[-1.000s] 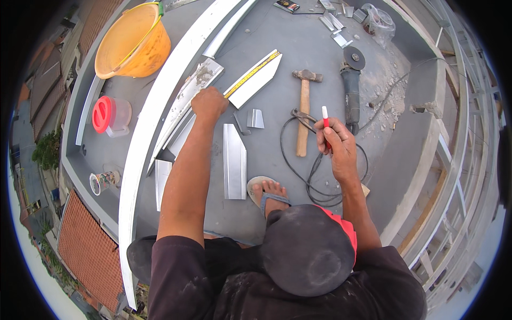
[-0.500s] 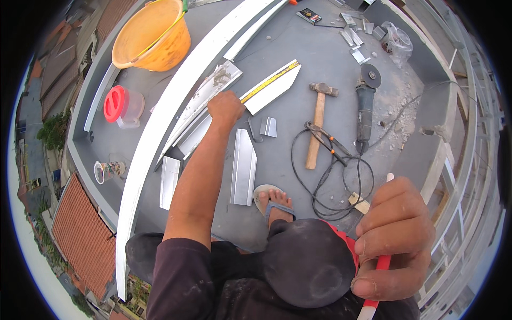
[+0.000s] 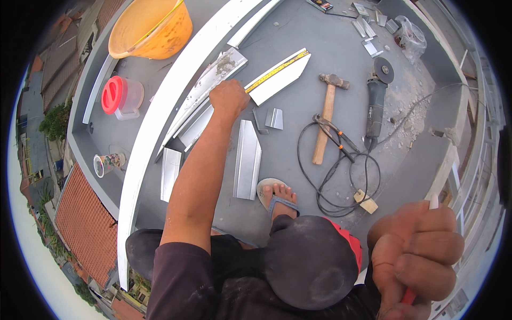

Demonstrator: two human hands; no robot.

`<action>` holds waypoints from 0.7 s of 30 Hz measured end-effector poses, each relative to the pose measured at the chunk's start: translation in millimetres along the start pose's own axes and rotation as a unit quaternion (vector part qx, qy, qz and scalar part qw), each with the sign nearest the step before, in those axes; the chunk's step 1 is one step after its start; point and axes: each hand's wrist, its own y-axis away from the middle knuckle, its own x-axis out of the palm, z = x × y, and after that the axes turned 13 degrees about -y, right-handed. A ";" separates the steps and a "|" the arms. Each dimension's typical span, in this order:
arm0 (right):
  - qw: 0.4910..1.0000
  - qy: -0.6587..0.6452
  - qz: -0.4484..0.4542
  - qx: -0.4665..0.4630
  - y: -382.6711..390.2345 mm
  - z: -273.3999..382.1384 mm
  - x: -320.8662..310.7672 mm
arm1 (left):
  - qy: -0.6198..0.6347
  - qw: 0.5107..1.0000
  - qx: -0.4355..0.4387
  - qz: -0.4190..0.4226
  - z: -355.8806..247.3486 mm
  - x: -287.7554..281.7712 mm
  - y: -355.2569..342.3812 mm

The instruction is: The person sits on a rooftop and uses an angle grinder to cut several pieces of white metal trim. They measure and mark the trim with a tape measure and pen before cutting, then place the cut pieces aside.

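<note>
Tape measure [image 3: 277, 71], end under left hand [image 3: 228, 98]

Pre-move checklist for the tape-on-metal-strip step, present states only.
1. Left hand on the end of the yellow tape measure: ok.
2. Tape lying along the white metal strip: ok.
3. Right hand gripping the red-and-white marker: ok.
4. Marker near the strip: not ok, it is raised close to the camera.
5. Marker tip uncapped: cannot tell.
6. Hammer and angle grinder lying apart from the strip: ok.
</note>
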 end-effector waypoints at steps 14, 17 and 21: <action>0.517 -0.507 -0.120 0.679 140.7 -199.8 130.0 | -0.025 0.999 -0.025 -0.023 21.9 4.9 3.5; 0.490 -0.574 -0.215 0.619 134.3 -222.5 161.7 | 0.013 1.000 -0.026 -0.011 17.6 -4.3 6.3; 0.603 -0.435 -0.139 0.654 151.0 -272.9 196.3 | 0.013 0.999 -0.020 -0.022 17.4 -3.2 5.2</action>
